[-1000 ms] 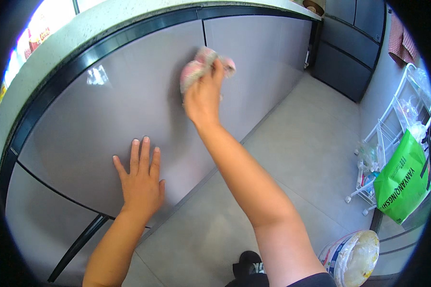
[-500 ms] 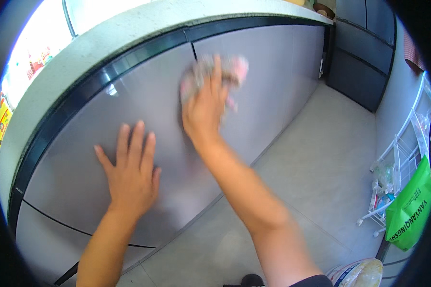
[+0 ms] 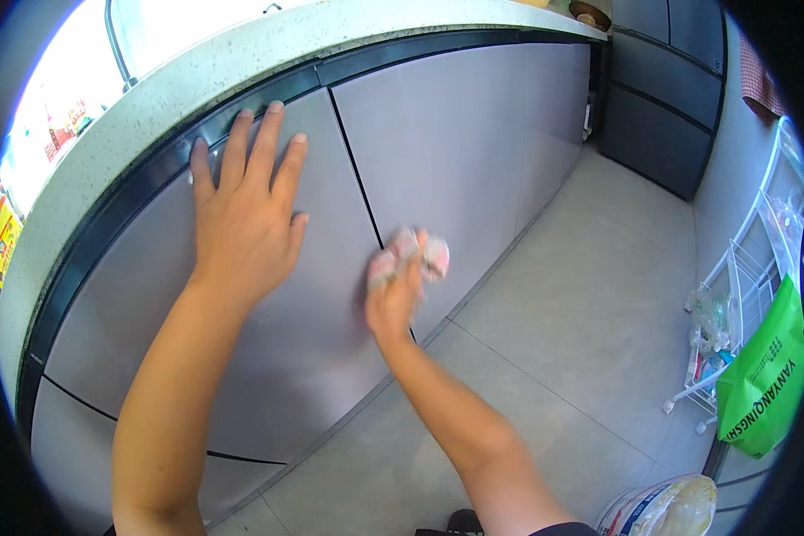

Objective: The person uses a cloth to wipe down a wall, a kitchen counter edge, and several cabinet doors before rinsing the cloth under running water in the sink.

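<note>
Flat, glossy mauve cabinet doors spread beyond the right grip; above it run the speckled, stone-like desk and smooth black trim. The left grip, open and empty, now sits higher, at that trim. The right grip, clutching a crumpled, soft-looking pink-and-white cloth, now sits lower along the door seam, so rubbing seems to reach downward.
</note>
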Demonstrator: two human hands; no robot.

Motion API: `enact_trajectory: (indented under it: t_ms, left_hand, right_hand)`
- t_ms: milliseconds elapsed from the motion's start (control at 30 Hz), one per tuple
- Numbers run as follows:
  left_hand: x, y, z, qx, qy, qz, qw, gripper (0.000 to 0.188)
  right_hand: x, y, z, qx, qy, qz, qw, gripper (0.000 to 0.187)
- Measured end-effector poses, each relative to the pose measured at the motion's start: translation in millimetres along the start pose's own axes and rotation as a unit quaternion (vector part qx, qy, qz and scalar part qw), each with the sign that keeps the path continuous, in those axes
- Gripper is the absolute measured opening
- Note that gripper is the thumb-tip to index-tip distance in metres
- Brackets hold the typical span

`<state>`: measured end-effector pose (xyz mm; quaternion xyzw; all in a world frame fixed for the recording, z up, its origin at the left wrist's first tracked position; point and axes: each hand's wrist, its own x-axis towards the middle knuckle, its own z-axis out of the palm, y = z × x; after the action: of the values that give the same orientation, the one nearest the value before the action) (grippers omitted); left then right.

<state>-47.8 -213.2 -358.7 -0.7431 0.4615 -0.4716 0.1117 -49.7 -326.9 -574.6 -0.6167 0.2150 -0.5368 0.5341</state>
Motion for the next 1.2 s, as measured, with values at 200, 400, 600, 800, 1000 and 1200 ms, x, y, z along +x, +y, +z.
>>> enact_trajectory:
  t_ms: [200, 400, 600, 800, 1000, 1200]
  left_hand:
    - [36, 7, 11, -0.024, 0.020, -0.016, 0.999, 0.078]
    - [46, 21, 15, 0.038, 0.009, -0.022, 0.999, 0.082]
    - [48, 25, 26, 0.075, 0.025, -0.027, 0.997, 0.082]
    - [50, 23, 33, 0.130, 0.041, -0.020, 0.991, 0.083]
    - [39, 14, 48, 0.135, 0.096, 0.019, 0.986, 0.076]
    - [41, 17, 43, 0.148, 0.056, 0.006, 0.987, 0.079]
  right_hand:
    - [130, -137, 22, -0.070, 0.009, -0.382, 0.921, 0.048]
    - [158, -81, -2, -0.096, 0.086, -0.153, 0.980, 0.052]
    - [41, 81, -11, -0.051, 0.135, 0.007, 0.989, 0.067]
    - [2, 101, -5, -0.106, 0.116, 0.179, 0.971, 0.058]
    - [96, -92, 20, -0.093, 0.103, -0.320, 0.937, 0.055]
    - [168, -52, 10, -0.090, 0.155, -0.309, 0.934, 0.059]
